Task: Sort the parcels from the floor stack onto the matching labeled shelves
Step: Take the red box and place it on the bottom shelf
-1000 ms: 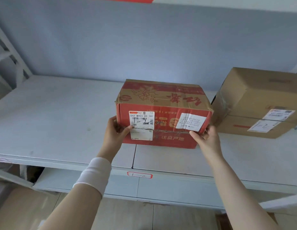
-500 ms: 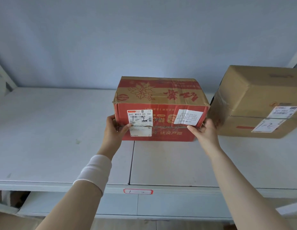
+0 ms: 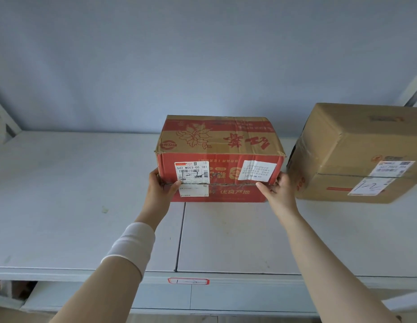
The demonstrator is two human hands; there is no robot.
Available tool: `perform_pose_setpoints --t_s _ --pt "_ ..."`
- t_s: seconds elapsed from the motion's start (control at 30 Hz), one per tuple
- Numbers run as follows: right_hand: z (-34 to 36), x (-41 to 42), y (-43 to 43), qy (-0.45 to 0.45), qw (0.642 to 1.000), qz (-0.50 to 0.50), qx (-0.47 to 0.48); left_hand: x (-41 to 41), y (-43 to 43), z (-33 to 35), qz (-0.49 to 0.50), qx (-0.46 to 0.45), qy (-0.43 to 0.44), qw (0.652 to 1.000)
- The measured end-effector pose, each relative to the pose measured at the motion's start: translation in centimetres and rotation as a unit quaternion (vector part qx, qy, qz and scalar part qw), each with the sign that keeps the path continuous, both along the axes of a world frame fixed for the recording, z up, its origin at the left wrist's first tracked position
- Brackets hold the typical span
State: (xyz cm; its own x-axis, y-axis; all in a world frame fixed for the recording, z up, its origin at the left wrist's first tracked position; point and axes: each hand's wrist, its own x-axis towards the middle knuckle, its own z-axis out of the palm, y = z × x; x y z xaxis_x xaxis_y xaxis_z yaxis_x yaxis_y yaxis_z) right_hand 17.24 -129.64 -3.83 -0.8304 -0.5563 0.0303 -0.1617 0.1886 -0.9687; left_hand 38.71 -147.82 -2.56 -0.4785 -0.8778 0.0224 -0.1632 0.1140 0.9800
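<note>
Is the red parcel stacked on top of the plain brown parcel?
No, the red parcel sits on the shelf, left of the brown parcel.

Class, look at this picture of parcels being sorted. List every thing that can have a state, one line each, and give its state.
red box: closed, upright, sitting on the shelf, held at both sides
brown box: closed, sitting on the shelf to the red box's right, untouched
left hand: grips the red box's left front corner
right hand: grips the red box's right front corner
shelf: bearing both boxes
shelf tag: stuck on the front edge
</note>
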Motion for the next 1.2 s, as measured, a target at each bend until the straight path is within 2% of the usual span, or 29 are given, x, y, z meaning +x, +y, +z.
perform_pose_setpoints --t_s 0.23,0.37,0.53,0.73,0.93,1.2 --pt "0.3 3.9 3.1 0.002 0.989 -0.038 0.14 2.3 3.3 -1.0 0.032 0.062 -0.068 0.995" --pt "-0.3 6.5 6.1 0.068 0.982 -0.021 0.174 4.5 7.4 -2.4 0.086 0.036 -0.114 0.989" --pt "-1.7 11.2 10.2 0.145 0.971 0.033 0.187 8.1 13.7 -3.1 0.125 0.041 -0.12 0.984" --pt "-3.0 17.6 15.2 0.191 0.961 0.055 0.192 13.5 19.9 -4.2 0.081 0.022 -0.136 0.987" --pt "-5.0 24.2 19.7 0.176 0.953 0.09 0.23 19.3 24.3 -6.4 0.023 0.006 -0.2 0.98" --pt "-6.9 30.0 25.6 0.141 0.931 0.14 0.305 24.0 29.8 -7.6 -0.013 0.049 -0.254 0.966"
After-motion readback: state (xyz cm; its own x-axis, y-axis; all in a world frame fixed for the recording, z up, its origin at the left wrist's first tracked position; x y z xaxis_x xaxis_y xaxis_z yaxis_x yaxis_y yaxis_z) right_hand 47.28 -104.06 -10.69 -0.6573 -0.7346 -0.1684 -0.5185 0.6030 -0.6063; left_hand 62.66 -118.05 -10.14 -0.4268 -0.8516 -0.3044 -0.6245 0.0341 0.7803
